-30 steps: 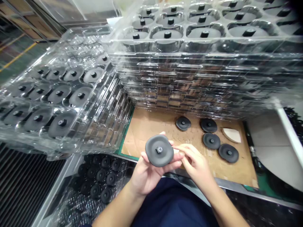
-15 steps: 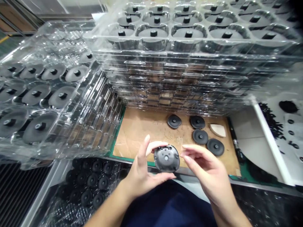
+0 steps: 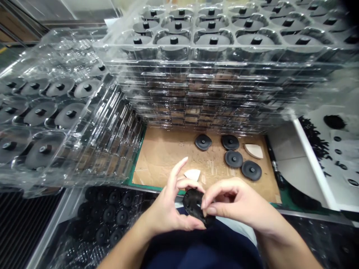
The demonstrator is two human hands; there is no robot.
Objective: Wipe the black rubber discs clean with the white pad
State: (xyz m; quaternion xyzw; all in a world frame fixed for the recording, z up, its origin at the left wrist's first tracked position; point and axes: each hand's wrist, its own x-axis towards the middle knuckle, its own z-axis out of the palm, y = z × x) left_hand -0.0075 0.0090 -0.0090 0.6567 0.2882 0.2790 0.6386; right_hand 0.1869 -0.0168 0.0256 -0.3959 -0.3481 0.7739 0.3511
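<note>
A round black rubber disc (image 3: 195, 206) sits between both my hands, low in the middle of the view. My left hand (image 3: 171, 203) pinches its left edge with thumb and curled fingers, the forefinger sticking up. My right hand (image 3: 235, 203) grips its right side with bent fingers, partly covering it. Just beyond my fingers a small white wedge-shaped piece (image 3: 192, 174) lies on the brown cardboard mat (image 3: 162, 157).
Several black discs (image 3: 233, 158) and another white wedge (image 3: 254, 151) lie on the mat to the right. Stacked clear plastic trays (image 3: 224, 86) of discs rise behind, more trays (image 3: 56, 123) at left. A bin of black discs (image 3: 106, 215) sits lower left, white bins (image 3: 322, 149) at right.
The disc went from face-up to flipped, then tilted edge-on and lower. My right hand has closed on it. A white wedge now lies on the mat near my left hand.
</note>
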